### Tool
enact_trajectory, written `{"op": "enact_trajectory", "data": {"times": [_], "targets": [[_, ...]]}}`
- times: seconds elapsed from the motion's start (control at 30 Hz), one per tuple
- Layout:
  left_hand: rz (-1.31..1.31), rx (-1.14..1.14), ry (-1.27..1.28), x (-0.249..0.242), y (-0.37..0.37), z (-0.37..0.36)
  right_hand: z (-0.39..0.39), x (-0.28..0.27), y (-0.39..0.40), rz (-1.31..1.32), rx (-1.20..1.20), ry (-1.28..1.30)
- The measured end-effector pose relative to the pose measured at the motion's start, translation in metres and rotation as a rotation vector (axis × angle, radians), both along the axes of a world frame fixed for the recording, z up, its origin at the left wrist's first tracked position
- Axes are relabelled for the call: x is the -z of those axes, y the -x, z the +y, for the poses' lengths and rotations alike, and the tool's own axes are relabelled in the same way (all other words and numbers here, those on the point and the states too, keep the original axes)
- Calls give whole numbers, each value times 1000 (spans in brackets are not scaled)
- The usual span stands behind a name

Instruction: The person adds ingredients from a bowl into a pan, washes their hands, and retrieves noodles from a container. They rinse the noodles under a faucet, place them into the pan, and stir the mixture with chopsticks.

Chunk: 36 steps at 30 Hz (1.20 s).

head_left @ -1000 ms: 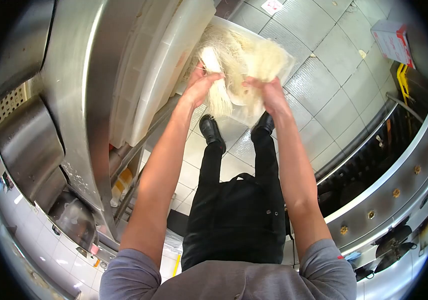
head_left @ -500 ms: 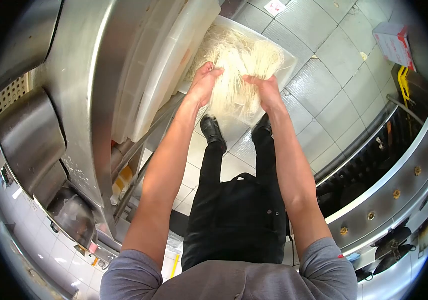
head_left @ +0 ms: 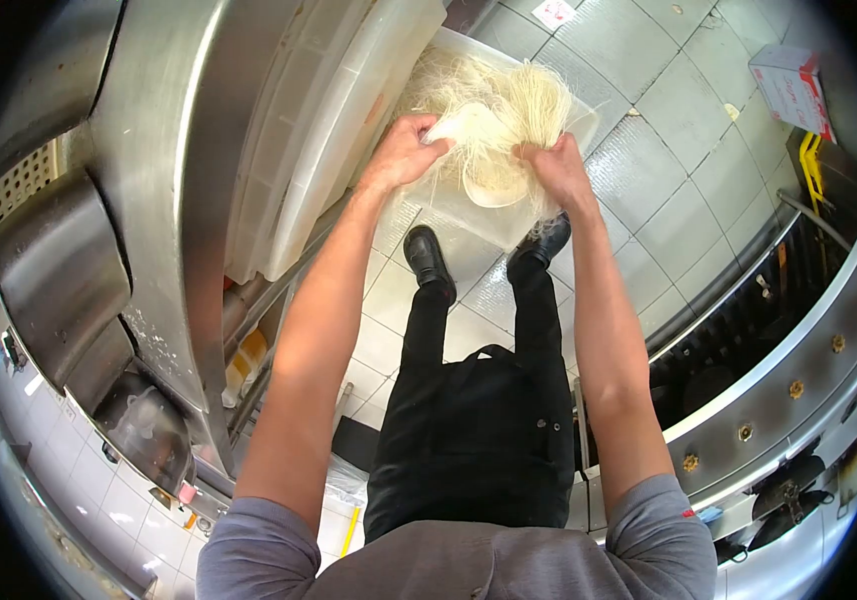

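A bundle of pale dry noodles [head_left: 484,135] is stretched between my two hands. My left hand [head_left: 409,153] is closed on its left side, thumb on top. At its right side my right hand [head_left: 557,172] grips the strands, the thumb pressing inward. Strands fan out above the right hand, and a loop hangs down in the middle. Beneath lies a translucent white plastic tub [head_left: 484,232] on the floor, with more loose noodles in its upper left part. The undersides of both hands and most of the fingers are hidden.
Stacked translucent plastic bins [head_left: 314,140] stand close on the left beside a steel counter [head_left: 149,200]. My black shoes [head_left: 429,255] are just below the tub. To the right is a stove front [head_left: 769,400] with brass knobs; a white and red box [head_left: 789,90] sits farther up.
Both hands have moved slightly apart, the right one going rightward. The noodles between them now bend into a hanging loop, and the strands at the right have bunched into a fan.
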<state>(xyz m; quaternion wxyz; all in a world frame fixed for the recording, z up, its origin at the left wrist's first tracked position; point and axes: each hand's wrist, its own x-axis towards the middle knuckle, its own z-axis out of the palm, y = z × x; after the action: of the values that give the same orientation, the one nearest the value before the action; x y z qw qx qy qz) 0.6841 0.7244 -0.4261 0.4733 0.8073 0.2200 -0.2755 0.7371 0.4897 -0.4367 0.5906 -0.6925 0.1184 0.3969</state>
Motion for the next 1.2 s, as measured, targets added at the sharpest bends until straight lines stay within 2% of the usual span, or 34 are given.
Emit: {"op": "enact_trajectory", "data": {"times": [0.07, 0.17, 0.27, 0.37, 0.47, 0.57, 0.63, 0.73, 0.83, 0.9, 0.93, 1.0, 1.03, 1.07, 1.1, 1.17, 1.2], "targets": [[-1, 114, -243, -1, 2, 3, -6, 1, -8, -89, -84, 171], [10, 111, -350, 2, 2, 2, -11, 6, -13, -51, -68, 69], [-11, -174, -122, -4, 3, -14, -4, -5, -6, 26, 23, -11], [-21, -614, 460, 12, 12, -34, 5, 2, 10, 14, 0, -53], [248, -773, 1269, 9, 3, -21, 15, 21, 28, 52, 58, -124], [76, -961, 1104, 17, 4, -37, 25, 22, 36, 139, 160, -247], [28, -959, 1072, 17, 3, -47, 29, 19, 35, 261, 218, -277], [-3, -881, 1070, 13, -2, -51, 36, 7, 38, 60, 52, -318], [0, -803, 1104, 6, -12, -49, 40, 8, 35, -123, -77, -219], [9, -793, 1119, -2, -18, -49, 42, -3, 37, -275, -179, 13], [32, -806, 949, -5, -21, -49, 43, -8, 37, -350, -230, 132], [79, -819, 612, -7, -23, -53, 41, -5, 35, -484, -401, 121], [76, -817, 748, -1, -22, -48, 40, -3, 33, -551, -486, 114], [73, -813, 881, 7, -19, -37, 39, -17, 25, -382, -470, 142], [72, -807, 1014, 15, -15, -29, 40, -21, 21, -315, -331, 39], [82, -832, 1011, 5, -16, -33, 40, -22, 16, -175, -49, -163], [90, -835, 1031, 1, -18, -37, 41, -1, 18, -338, -122, -44]]}}
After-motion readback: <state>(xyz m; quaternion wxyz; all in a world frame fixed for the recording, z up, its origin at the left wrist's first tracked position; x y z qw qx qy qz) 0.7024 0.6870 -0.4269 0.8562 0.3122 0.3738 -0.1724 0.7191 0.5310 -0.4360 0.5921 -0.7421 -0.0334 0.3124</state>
